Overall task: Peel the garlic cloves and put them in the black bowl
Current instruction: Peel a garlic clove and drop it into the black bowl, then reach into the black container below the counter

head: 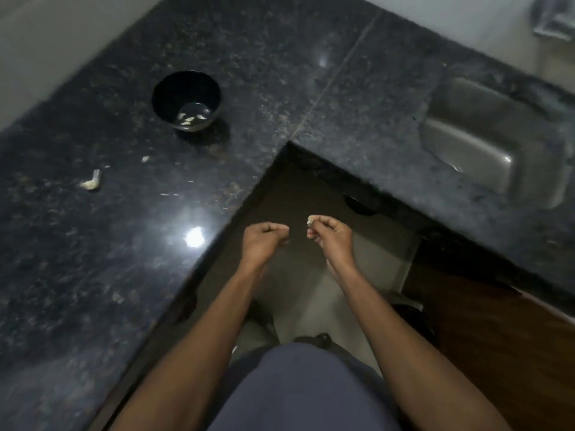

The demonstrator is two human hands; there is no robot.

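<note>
The garlic clove [311, 220] sits at the tips of the right hand [331, 239], pinched between thumb and forefinger, held in the air well apart from the black bowl [186, 100] and on the near right of it, out past the inner corner of the bench [93, 259], over the floor and not the stone. The remaining right fingers [329, 223] are curled in under the pinch. The left hand [264, 241] hangs just beside the right with a small gap between them; its fingers are drawn into a loose fist, and whether a scrap of skin is caught in them is too small and blurred to tell. A clove of this sort is likely light and firm under a dry, papery skin that tears in flakes, and once bare it turns slick and easy to fumble, so the surest hold is probably across its broad middle, leaving the pointed end free for the other hand's nail to lift the skin. Dropped here it would fall to the floor, so working nearer the bowl seems wiser. Inside the bowl a few pale peeled cloves [193, 117] lie on the bottom. On the bench, to the near left of the bowl, lies a pale piece of garlic or husk [91, 181], with a smaller fleck [145, 158] between it and the bowl.
</note>
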